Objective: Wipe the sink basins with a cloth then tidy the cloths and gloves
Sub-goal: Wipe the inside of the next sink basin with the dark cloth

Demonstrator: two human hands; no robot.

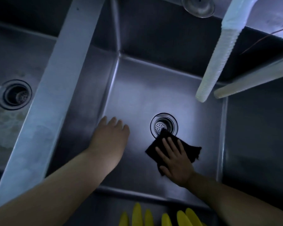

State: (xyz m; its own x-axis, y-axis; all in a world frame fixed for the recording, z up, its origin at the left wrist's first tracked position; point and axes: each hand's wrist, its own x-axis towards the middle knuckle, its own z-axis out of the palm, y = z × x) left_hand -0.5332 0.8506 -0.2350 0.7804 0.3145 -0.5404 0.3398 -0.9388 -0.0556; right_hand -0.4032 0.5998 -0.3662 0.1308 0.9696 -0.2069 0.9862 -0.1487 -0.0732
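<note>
I look straight down into a steel sink basin (pixel 153 95) lit by a light. My right hand (pixel 175 160) lies flat, fingers spread, pressing a black cloth (pixel 193 150) onto the basin floor just below the round drain strainer (pixel 163 126); one cloth corner overlaps the drain rim. My left hand (pixel 111 136) rests empty on the basin floor near the left wall, fingers extended and close together. Fingertips of yellow rubber gloves (pixel 153 216) show at the bottom edge, on the front rim.
A second basin with its own drain (pixel 14 94) lies to the left beyond a wide steel divider (pixel 55 79). A white ribbed hose (pixel 219 54) hangs over the back right corner. A steel bar (pixel 252 80) crosses at right. A metal fitting (pixel 198 5) sits at the top.
</note>
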